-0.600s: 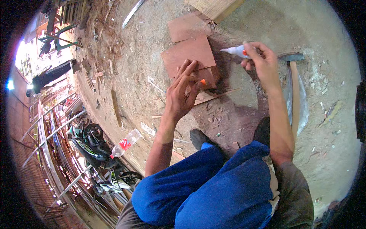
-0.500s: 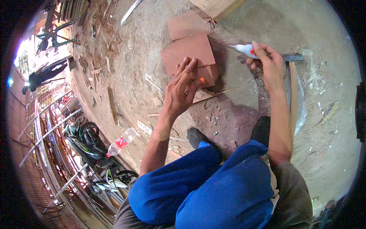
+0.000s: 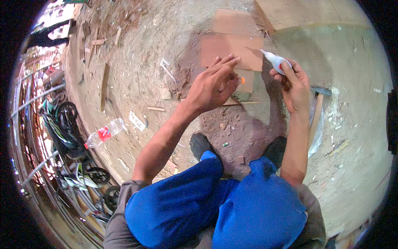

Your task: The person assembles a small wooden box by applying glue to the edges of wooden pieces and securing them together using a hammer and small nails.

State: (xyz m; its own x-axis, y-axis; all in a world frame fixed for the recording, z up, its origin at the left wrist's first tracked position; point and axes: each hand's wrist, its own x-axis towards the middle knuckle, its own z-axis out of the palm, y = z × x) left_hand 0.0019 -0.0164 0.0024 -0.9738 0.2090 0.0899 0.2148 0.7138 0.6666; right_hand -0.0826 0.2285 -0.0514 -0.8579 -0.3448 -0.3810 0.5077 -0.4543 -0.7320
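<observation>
My left hand (image 3: pixel 213 83) is spread flat, fingers together, pressing on a reddish-brown board (image 3: pixel 230 52) that lies on the dusty ground. A small orange spot (image 3: pixel 242 80) shows right beside its fingertips. My right hand (image 3: pixel 294 85) grips a white squeeze bottle (image 3: pixel 273 61) with a pointed nozzle, tilted so the tip points left toward the board. A second, paler board (image 3: pixel 232 20) lies just beyond the first. My knees in blue trousers (image 3: pixel 215 199) fill the lower middle.
A hammer (image 3: pixel 317 110) with a wooden handle lies to the right of my right hand. A wide plank (image 3: pixel 298 12) sits at the top right. A plastic bottle (image 3: pixel 103 133), wood scraps and bicycles (image 3: pixel 62 124) are at the left.
The view has shifted closer to the board. My right hand has brought the white bottle nearer the board, while my left hand stays pressed on it.
</observation>
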